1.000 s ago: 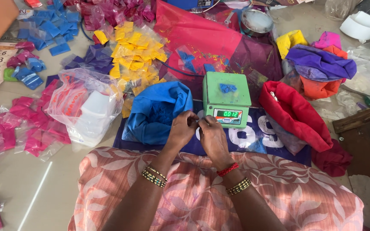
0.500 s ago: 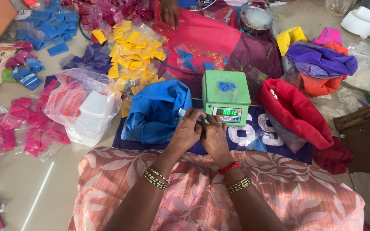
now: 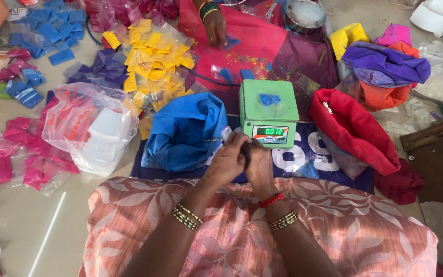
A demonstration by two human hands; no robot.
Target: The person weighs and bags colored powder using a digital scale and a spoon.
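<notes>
Floor and cloth all round me are strewn with colour: heaps of filled yellow packets [image 3: 152,51] at eleven o'clock, blue packets [image 3: 42,31] farther out at ten, pink packets [image 3: 6,159] at nine. Judging by those piles, much of the packing looks done, yet the blue bag of powder [image 3: 185,131] just ahead of my hands at eleven sits open and well filled, so plenty seems left.

My left hand [image 3: 227,161] and right hand [image 3: 259,165] are pressed together low at the centre, fingers pinched on a small clear packet [image 3: 226,134]. Only its upper corner shows above my left fingers; it seems to point up and away toward twelve, long axis running roughly twelve to six, though my hands hide most of it.

At twelve, just beyond my hands, stands the green scale [image 3: 268,105], a dab of blue powder [image 3: 269,98] on its pan. A red cloth bag [image 3: 352,128] lies at two. Another person's hand [image 3: 215,32] rests on the pink cloth at twelve, far off.
</notes>
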